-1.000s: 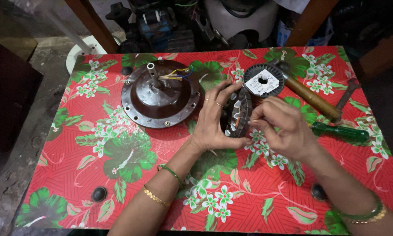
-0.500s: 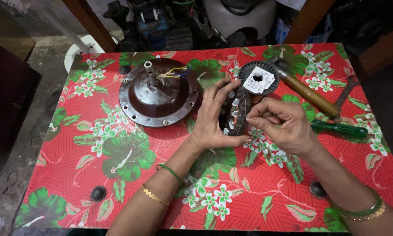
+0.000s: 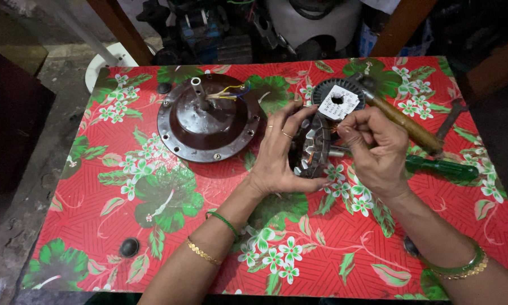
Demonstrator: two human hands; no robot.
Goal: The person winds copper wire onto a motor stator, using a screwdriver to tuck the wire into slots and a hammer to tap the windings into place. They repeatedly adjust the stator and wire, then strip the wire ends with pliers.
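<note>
Landmark: motor stator (image 3: 312, 148), a ring of metal laminations with copper windings, held on edge near the middle of the red floral tablecloth (image 3: 152, 226).
Near edge: a small dark round knob (image 3: 129, 247) lies on the cloth, well to the near left of the stator.
Left hand (image 3: 279, 155): fingers wrapped around the stator's left side, thumb under its near edge, fingertips curled over the far rim; it grips the stator.
Right hand (image 3: 375, 149): just right of the stator, fingers drawn narrow in a pinch at the stator's right face; whatever is pinched is too small to tell.
Stator appearance: grey toothed rim, coppery coil ends between the teeth, dark hollow centre.
Stator orientation: stands upright on its rim; its central axis runs roughly left to right, open faces toward each hand.
Screwdriver (image 3: 441, 168): green handle, lying right of the stator, beyond the right hand, shaft pointing toward the stator.
Motor housing (image 3: 209, 121): brown domed disc with upright shaft and coloured wires, left of the stator.
Label (image 3: 338, 103): white, roughly square paper with a central hole, on a dark finned rotor disc (image 3: 324, 90) just behind the stator.
Hammer (image 3: 398, 116): wooden handle, lying diagonally to the far right of the stator.
</note>
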